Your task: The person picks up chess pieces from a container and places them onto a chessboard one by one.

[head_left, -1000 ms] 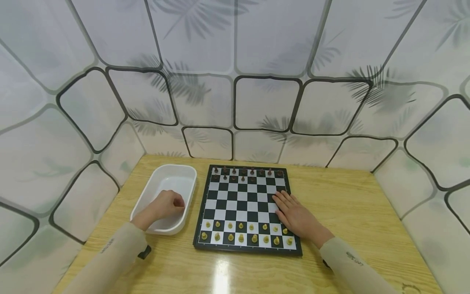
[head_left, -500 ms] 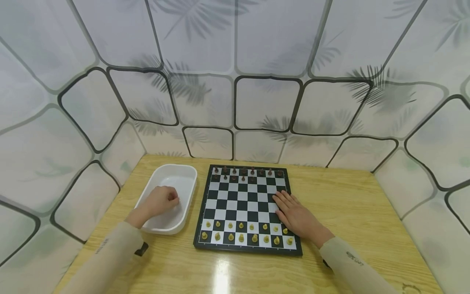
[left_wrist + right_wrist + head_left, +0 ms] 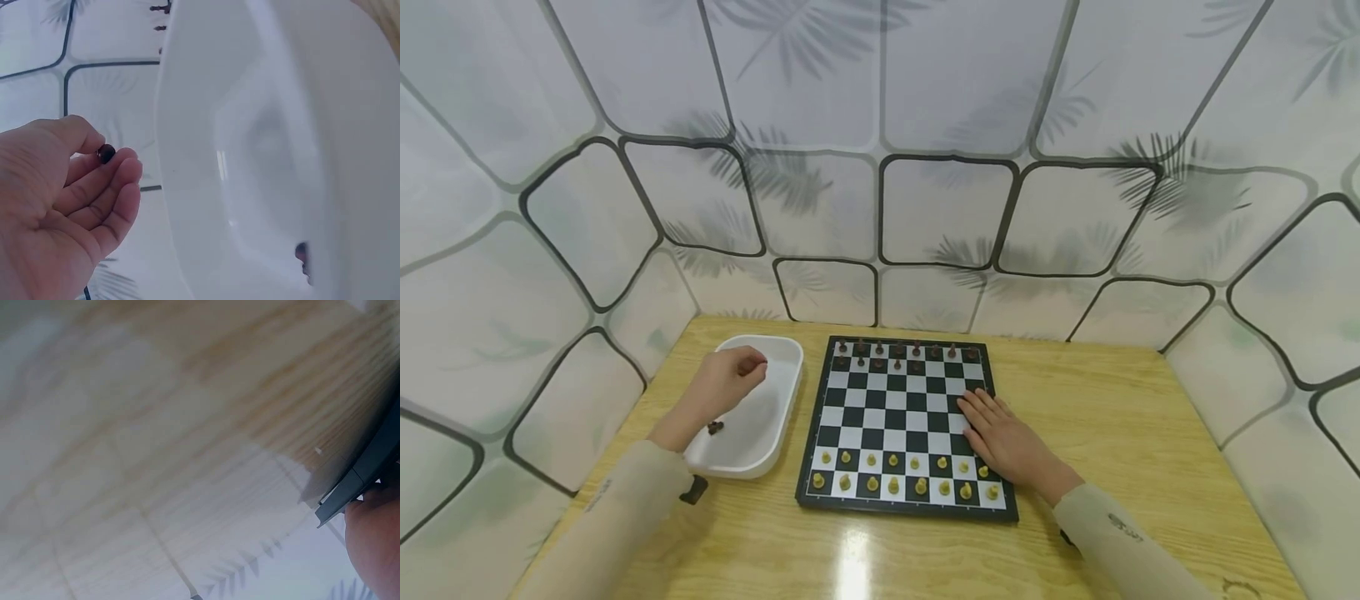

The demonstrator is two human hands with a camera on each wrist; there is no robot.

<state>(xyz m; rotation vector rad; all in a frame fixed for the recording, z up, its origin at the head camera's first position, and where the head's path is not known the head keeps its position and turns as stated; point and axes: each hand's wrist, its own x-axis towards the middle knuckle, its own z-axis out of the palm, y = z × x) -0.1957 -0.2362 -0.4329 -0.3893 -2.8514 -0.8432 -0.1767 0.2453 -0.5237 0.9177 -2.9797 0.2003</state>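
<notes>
The right hand (image 3: pixel 1009 444) lies flat, fingers straight, on the board (image 3: pixel 906 508), holding nothing. Left of it, the left hand (image 3: pixel 724 382) hovers over the tray (image 3: pixel 790 379), fingers (image 3: pixel 106 178) pinching a dark piece (image 3: pixel 105 153). Another piece (image 3: pixel 716 428) lies below them in the tray. Step in hand, likely: carrying it to the board; next needs an empty far-row square.

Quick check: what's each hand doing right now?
Left hand: pinching a dark chess piece above the white tray.
Right hand: open, flat on the chessboard.
</notes>
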